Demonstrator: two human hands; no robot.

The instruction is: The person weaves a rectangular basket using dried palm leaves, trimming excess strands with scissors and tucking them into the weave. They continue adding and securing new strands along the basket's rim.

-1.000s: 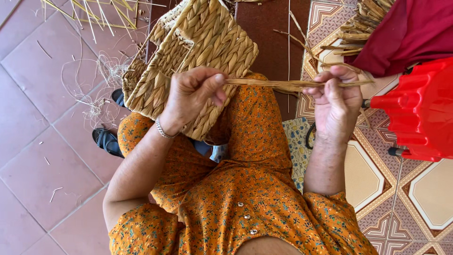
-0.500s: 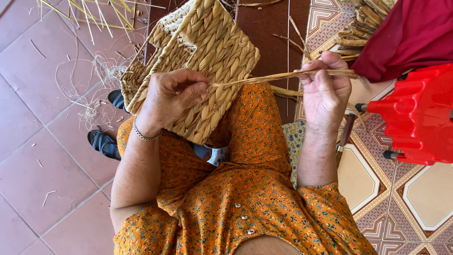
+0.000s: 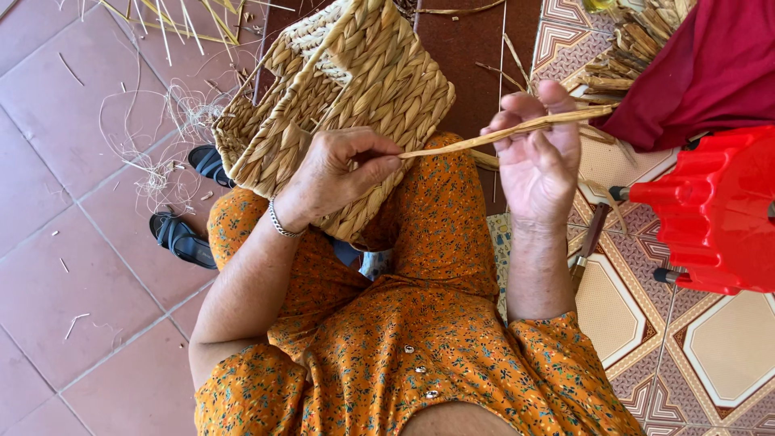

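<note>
Since half a second ago the right hand point(image 3: 539, 157) has lifted a little and tipped its end of the straw strand point(image 3: 508, 129) upward, so the strand now slants from lower left to upper right instead of lying nearly level, while the left hand point(image 3: 339, 173) has stayed against the basket. The left hand's fingers point(image 3: 373, 165) are pinched together on the near end of the strand, right at the woven wall of the basket point(image 3: 355, 89), with a thin bracelet point(image 3: 278, 222) at the wrist. The right hand stands palm toward the camera, its fingers point(image 3: 557, 101) curled over the strand and clamped on it near the far end. Between the two hands the strand is stretched straight above the lap. The basket, plaited from pale straw in thick twisted rows, rests tilted on the person's left knee, over the orange flowered dress point(image 3: 420, 355). On the tiled floor point(image 3: 48, 242) to the left lie loose straw fibres point(image 3: 153, 137) and a pair of dark sandals point(image 3: 182, 238). To the right stands a red plastic stool point(image 3: 710, 210) on patterned tiles, with a dark red cloth point(image 3: 710, 64) above it and a bundle of dried straw point(image 3: 638, 44) just beside the cloth.
</note>
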